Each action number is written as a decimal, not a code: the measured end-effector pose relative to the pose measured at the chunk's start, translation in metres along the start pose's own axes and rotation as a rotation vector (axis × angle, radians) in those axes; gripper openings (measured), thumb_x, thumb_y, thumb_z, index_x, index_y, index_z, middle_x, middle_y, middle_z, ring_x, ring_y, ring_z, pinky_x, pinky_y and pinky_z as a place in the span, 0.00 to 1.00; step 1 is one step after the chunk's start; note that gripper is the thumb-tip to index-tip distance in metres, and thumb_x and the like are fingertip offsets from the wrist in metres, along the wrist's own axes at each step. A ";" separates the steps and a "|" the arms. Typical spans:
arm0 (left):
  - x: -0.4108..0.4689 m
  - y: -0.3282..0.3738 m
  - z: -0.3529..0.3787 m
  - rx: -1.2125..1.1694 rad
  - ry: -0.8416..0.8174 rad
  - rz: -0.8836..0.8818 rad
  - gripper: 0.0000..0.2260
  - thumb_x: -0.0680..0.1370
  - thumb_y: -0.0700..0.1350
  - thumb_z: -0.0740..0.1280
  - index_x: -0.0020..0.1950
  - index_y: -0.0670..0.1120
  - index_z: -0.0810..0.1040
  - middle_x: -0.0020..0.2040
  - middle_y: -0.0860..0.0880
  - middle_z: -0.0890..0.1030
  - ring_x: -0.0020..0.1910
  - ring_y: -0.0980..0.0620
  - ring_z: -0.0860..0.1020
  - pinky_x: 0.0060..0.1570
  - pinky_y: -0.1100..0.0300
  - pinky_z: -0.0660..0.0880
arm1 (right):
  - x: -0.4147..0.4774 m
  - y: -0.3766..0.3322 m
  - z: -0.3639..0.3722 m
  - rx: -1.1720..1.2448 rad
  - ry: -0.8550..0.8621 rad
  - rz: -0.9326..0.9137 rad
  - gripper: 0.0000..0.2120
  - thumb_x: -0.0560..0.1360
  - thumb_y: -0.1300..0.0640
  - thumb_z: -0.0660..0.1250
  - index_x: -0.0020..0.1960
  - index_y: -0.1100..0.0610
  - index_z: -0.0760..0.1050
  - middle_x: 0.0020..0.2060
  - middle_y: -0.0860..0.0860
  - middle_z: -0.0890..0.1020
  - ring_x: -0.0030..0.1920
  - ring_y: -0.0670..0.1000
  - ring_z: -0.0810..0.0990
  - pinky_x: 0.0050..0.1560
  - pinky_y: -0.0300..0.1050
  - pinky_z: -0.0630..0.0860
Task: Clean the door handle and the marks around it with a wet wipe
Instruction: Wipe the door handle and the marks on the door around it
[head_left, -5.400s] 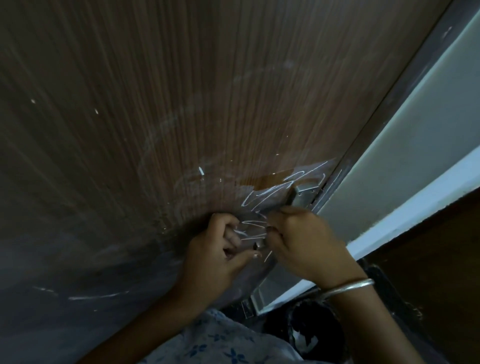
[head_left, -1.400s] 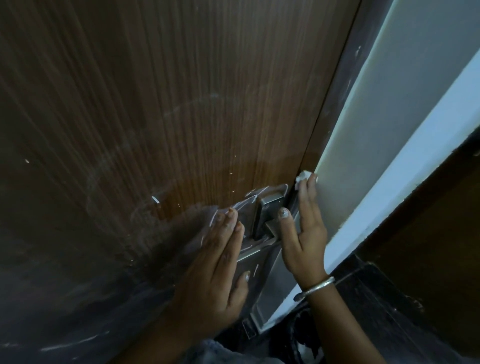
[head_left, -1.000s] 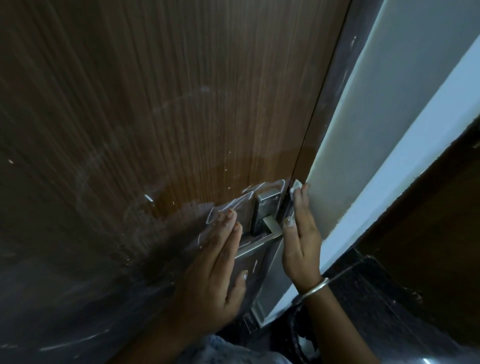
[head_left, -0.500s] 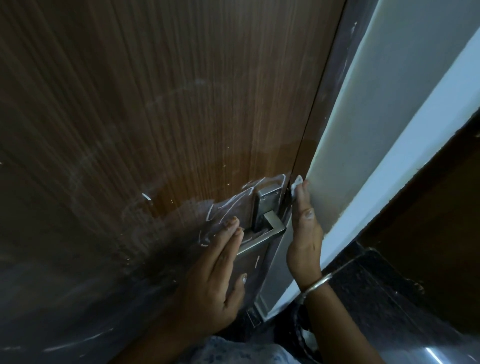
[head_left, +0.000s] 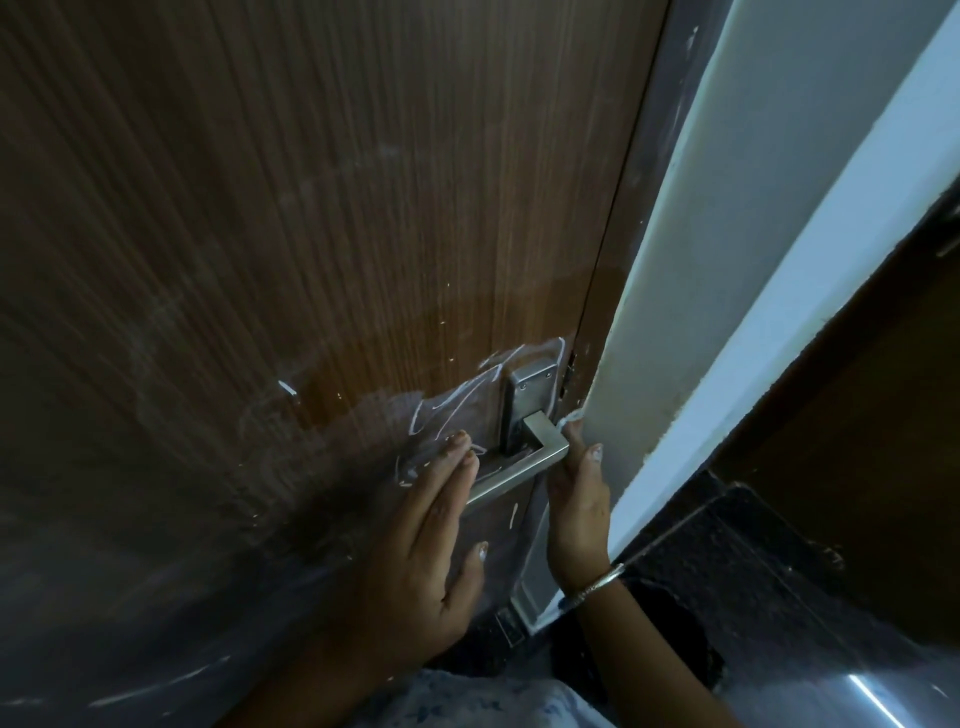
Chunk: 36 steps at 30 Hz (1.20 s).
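A steel lever door handle (head_left: 524, 465) on its backplate (head_left: 527, 400) sits at the right edge of a brown wooden door (head_left: 311, 208). White chalk-like marks (head_left: 447, 410) surround the handle. My left hand (head_left: 426, 551) lies flat on the door below and left of the lever, fingers straight. My right hand (head_left: 579, 499) is pushed into the gap between the door edge and the frame, fingers straight, pressing a white wet wipe (head_left: 569, 417) whose tip shows at my fingertips. Most of the wipe is hidden.
A pale door frame (head_left: 727, 260) runs diagonally to the right of the door. Dark glossy floor (head_left: 779, 597) lies below it. A metal bangle (head_left: 597, 584) circles my right wrist. A faint wiped haze spreads across the door's left part.
My right hand slid down the door edge with the wipe, from above the backplate to beside the lever's corner. My left hand stayed flat on the door.
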<state>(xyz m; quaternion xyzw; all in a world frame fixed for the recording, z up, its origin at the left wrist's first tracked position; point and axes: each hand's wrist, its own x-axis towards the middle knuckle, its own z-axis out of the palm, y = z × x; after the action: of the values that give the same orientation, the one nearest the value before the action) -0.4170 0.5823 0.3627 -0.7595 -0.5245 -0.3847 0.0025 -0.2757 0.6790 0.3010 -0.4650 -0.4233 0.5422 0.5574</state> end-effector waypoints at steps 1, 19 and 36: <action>-0.001 0.000 0.000 -0.005 0.002 -0.011 0.31 0.75 0.45 0.64 0.75 0.45 0.55 0.76 0.51 0.58 0.74 0.49 0.61 0.71 0.59 0.60 | 0.001 -0.003 0.001 -0.039 -0.002 -0.040 0.31 0.74 0.32 0.49 0.69 0.46 0.68 0.68 0.46 0.73 0.69 0.47 0.69 0.71 0.51 0.64; -0.008 0.008 -0.012 -0.002 -0.002 -0.090 0.27 0.73 0.43 0.64 0.71 0.38 0.61 0.71 0.42 0.65 0.72 0.50 0.62 0.71 0.62 0.59 | 0.019 0.004 0.006 0.042 0.250 0.052 0.12 0.71 0.66 0.71 0.47 0.51 0.81 0.43 0.48 0.86 0.43 0.46 0.84 0.40 0.35 0.79; -0.011 0.002 -0.036 0.008 0.143 -0.176 0.25 0.73 0.43 0.63 0.68 0.36 0.65 0.69 0.46 0.66 0.71 0.53 0.64 0.69 0.64 0.61 | -0.010 -0.083 0.047 -0.623 0.024 -1.249 0.06 0.75 0.59 0.67 0.46 0.61 0.81 0.41 0.54 0.84 0.40 0.48 0.77 0.46 0.39 0.68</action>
<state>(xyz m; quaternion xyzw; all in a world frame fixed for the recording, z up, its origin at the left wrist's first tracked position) -0.4375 0.5578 0.3821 -0.6811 -0.5892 -0.4347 0.0091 -0.3046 0.6740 0.3925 -0.2787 -0.7409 -0.0316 0.6103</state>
